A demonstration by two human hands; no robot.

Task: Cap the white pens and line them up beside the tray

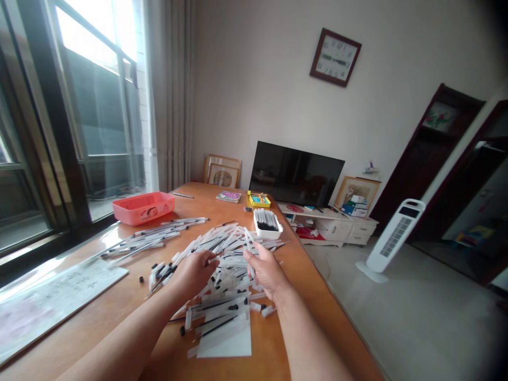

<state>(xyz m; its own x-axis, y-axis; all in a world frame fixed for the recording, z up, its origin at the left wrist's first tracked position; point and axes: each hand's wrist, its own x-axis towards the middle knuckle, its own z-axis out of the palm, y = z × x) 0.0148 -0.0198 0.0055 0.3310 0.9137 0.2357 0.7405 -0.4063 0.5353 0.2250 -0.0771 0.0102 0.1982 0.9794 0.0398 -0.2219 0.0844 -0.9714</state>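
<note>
A heap of pen parts (222, 246) covers the middle of the table: white translucent barrels, thin dark refills and small black and clear caps. My right hand (265, 269) is closed on a white pen barrel (248, 238), which points up and away from me. Over the heap, my left hand (200, 272) has its fingers pinched together; what is between them is hidden. Just beyond my right hand stands a white tub (280, 231) packed with upright pens. A white sheet (228, 344) lies under the near parts.
On the left are a pink plastic box (145, 209), a row of pens (154, 233) and a white board (75, 288). A booklet (229, 196) and a yellow box (259, 199) lie at the far end. The table's right edge runs beside my right arm.
</note>
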